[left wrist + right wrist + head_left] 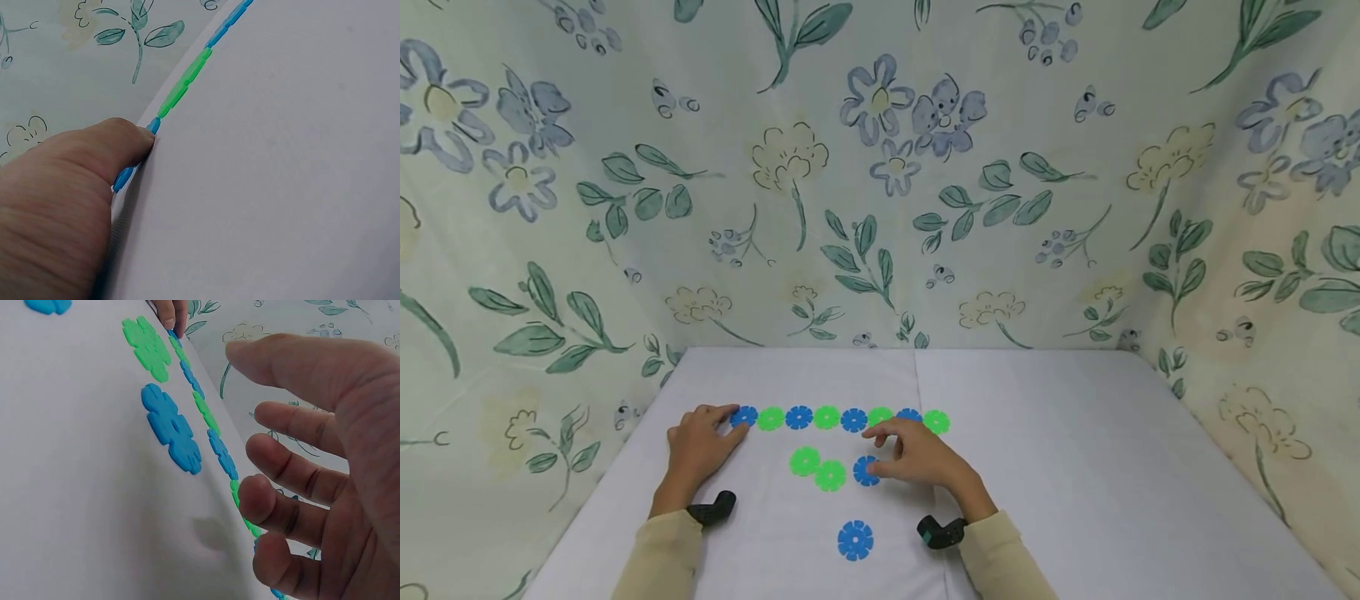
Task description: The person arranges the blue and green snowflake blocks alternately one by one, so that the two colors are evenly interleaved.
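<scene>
Flat blue and green flower-shaped plastic discs alternate in a straight row across the white table. At the row's left end, my left hand (696, 443) pinches a blue disc (746, 417) between thumb and fingers; in the left wrist view its thumb (128, 140) presses the disc's near edge. My right hand (921, 457) hovers over a loose blue disc (862, 472), fingers spread and slightly bent, holding nothing. The right wrist view shows that blue disc (170, 428) lying flat, apart from the fingertips. The right hand partly hides the row's right part, where a green disc (936, 422) ends it.
Two green discs, one on the left (805, 461) and one beside it (831, 476), lie in front of the row. Closer to me is another blue disc (855, 541). A flower-patterned curtain (880, 208) surrounds the white-covered table (1075, 467) at the back and sides.
</scene>
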`<state>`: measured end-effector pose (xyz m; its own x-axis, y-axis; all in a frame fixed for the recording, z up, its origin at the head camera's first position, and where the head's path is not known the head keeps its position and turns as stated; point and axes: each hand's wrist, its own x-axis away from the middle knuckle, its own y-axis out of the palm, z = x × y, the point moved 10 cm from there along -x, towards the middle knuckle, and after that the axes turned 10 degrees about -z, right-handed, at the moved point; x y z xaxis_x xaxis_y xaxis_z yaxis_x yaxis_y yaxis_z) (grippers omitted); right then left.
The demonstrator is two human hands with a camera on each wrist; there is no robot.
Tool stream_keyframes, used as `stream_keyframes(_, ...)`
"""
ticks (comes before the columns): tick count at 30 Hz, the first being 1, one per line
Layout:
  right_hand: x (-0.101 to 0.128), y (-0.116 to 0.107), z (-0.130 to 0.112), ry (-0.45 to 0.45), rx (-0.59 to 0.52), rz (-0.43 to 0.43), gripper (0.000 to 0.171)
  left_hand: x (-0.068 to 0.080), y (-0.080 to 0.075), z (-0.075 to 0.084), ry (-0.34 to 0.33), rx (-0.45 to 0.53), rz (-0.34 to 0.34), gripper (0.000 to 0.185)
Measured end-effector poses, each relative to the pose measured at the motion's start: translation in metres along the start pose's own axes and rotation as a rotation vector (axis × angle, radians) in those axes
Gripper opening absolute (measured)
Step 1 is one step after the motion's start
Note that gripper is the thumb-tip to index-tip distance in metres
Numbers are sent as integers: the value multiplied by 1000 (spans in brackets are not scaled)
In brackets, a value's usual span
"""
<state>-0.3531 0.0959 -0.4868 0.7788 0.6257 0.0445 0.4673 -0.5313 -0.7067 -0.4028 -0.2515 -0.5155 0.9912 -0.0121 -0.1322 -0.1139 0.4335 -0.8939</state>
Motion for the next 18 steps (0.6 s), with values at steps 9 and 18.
stream_keyframes(9,-3,8,7,34,35,-43,54,-1,0,-1,-4,3,3,52)
stream_keyframes(18,-5,14,9,51,73,-58,55,-1,1,0,-9,5,-12,52)
